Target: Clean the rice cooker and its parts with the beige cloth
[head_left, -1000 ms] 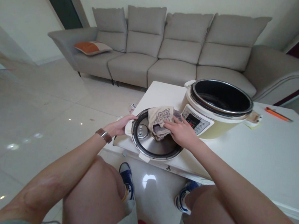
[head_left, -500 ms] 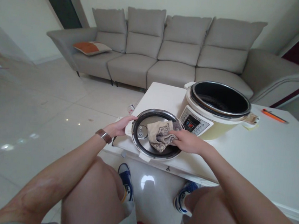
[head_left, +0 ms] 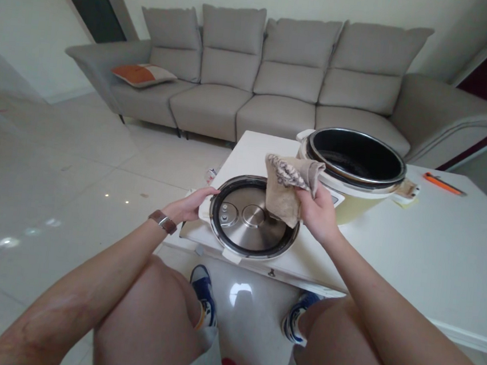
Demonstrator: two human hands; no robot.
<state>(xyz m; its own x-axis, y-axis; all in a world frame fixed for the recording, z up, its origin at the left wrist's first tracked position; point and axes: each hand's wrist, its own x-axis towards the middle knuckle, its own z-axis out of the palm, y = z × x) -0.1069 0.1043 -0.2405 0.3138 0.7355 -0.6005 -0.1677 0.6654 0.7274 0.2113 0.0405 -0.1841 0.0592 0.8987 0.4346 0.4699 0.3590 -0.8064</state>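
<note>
The round lid [head_left: 242, 234] of a pressure cooker lies with its metal inner side up at the near left end of the white table. My left hand [head_left: 190, 205] grips its left rim, fingers closed on the edge. A folded beige cloth [head_left: 283, 198] with a dark pattern is pinched in my right hand [head_left: 318, 213], raised above the lid's right part and hiding some of it. Right behind that hand stands the cooker body [head_left: 355, 207], open at the top, its dark inner pot [head_left: 353, 153] showing. The cloth and hand cover most of its control panel.
An orange utility knife [head_left: 444, 183] lies on the white table [head_left: 425, 263], right of the cooker. Beyond the table stands a long grey sofa [head_left: 285, 109] with an orange and beige cushion [head_left: 142, 74]. My knees and shoes are below the table's front edge.
My right hand has lifted the cloth off the middle of the lid, up and to the right, uncovering the lid's metal centre. My left hand keeps its hold on the rim.
</note>
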